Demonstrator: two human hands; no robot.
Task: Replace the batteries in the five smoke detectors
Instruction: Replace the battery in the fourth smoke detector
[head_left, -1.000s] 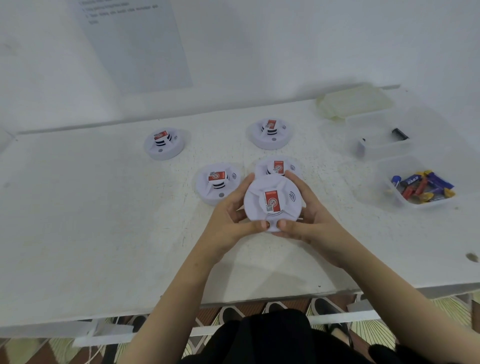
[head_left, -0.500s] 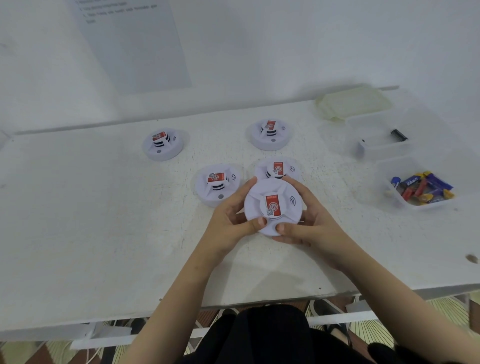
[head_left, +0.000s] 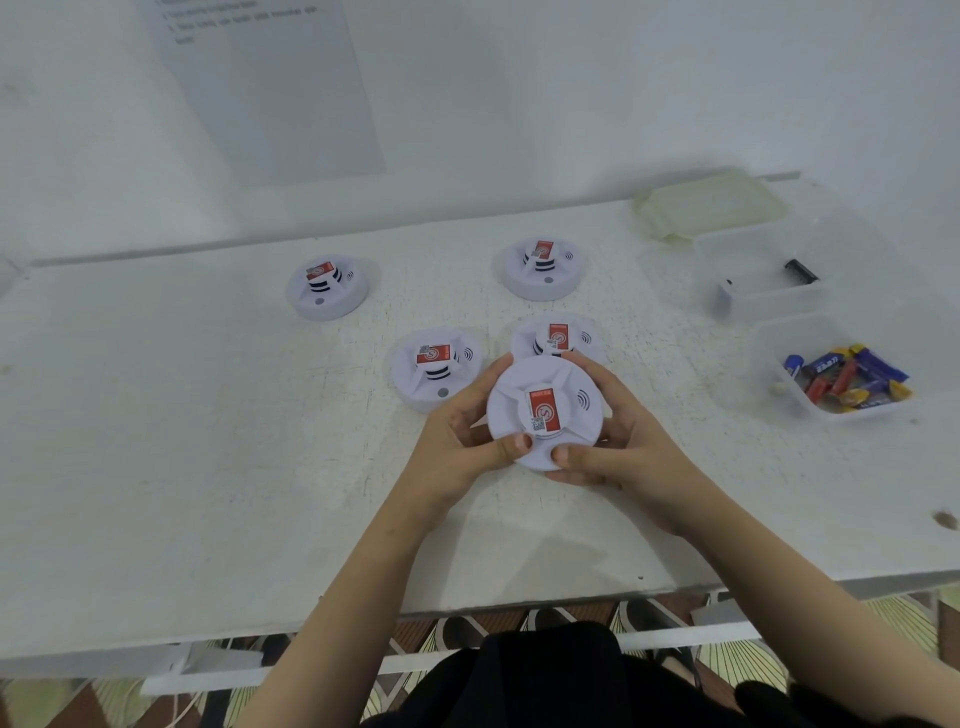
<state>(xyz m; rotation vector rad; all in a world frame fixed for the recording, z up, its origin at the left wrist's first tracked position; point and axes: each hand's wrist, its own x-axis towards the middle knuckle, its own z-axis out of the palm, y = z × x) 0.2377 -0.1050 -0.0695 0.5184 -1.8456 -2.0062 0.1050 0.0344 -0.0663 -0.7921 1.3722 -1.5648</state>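
1. While we hold the held smoke detector (head_left: 571, 415) with both hands, our left hand (head_left: 457, 447) curls round its left edge and our right hand (head_left: 623, 441) curls round its right edge, so both hands grip it.
2. Our thumbs (head_left: 511, 446) press on the near rim and almost meet, and our fingers (head_left: 589, 366) wrap round the far side.
3. Its round white face is tipped up at us, with a red sticker (head_left: 545, 408) in the middle.
4. It is over the white table (head_left: 208, 467), toward the front edge. We cannot tell if it touches the table.
5. Just behind the grip, the second smoke detector (head_left: 556, 335) lies flat on the table, partly hidden by the one we hold.
6. Behind the grip and a little to the left, near our left fingers, lies the third smoke detector (head_left: 436, 366).
7. Farther back, almost straight behind the grip, lies the fourth smoke detector (head_left: 543, 267). The fifth smoke detector (head_left: 327, 286) lies far back and well off to the left.
8. Well off to the right of the grip, a clear box (head_left: 779, 374) holds bright batteries (head_left: 847, 376) in blue, red and yellow.
9. Behind that box sits another clear tub (head_left: 748, 306) with one black battery (head_left: 801, 272) inside.
10. Behind the tub, by the wall, lies a pale lid (head_left: 711, 205).
11. Far behind the grip and up to the left, a paper sheet (head_left: 270, 88) hangs on the wall.
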